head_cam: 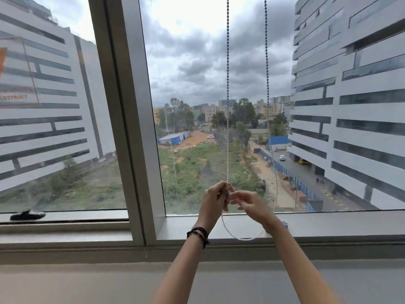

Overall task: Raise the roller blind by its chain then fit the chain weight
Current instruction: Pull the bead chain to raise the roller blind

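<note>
A white bead chain [227, 106] hangs in two strands in front of the window glass and loops at the bottom near the sill [241, 238]. My left hand [213, 201] is closed around the left strand just above the sill. My right hand [249, 204] is beside it, fingers loosely curled and nearly touching the left fingers; whether it pinches the chain I cannot tell. A small pale grey piece [284, 224], perhaps the chain weight, sits on the sill behind my right wrist. The blind itself is out of view above.
A thick grey window mullion [129, 128] stands to the left of the hands. A black window handle [27, 215] lies on the left frame. A sticker [17, 71] is on the left pane. The grey sill [328, 224] runs across below the glass.
</note>
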The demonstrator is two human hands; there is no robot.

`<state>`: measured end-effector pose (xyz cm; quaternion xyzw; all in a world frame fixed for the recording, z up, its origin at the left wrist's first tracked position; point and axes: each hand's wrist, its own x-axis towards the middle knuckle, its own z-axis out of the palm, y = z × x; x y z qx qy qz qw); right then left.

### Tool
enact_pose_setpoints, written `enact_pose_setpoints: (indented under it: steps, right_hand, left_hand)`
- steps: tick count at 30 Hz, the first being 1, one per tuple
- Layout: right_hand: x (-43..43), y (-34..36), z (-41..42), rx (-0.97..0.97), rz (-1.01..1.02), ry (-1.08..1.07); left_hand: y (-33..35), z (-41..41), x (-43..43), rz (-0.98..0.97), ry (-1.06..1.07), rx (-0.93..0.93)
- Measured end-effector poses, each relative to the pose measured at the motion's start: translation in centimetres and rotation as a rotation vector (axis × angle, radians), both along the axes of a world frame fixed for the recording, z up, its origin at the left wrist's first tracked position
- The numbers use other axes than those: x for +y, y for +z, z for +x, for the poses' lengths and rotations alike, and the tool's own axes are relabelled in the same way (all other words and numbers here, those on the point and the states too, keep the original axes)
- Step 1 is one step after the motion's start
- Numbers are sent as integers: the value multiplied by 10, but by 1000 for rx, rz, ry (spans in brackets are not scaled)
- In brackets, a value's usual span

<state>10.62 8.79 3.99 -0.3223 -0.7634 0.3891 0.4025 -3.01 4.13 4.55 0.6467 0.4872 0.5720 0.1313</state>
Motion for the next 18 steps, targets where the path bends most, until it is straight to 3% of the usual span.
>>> enact_pose_setpoints:
  steps: [8, 18]
  right_hand:
    - [-30, 98, -18, 744, -106, 120]
    - [-36, 136, -29, 569, 95, -39]
  left_hand:
    - [0, 0, -1, -15, -8, -26]
    - [1, 12, 3, 21, -10, 55]
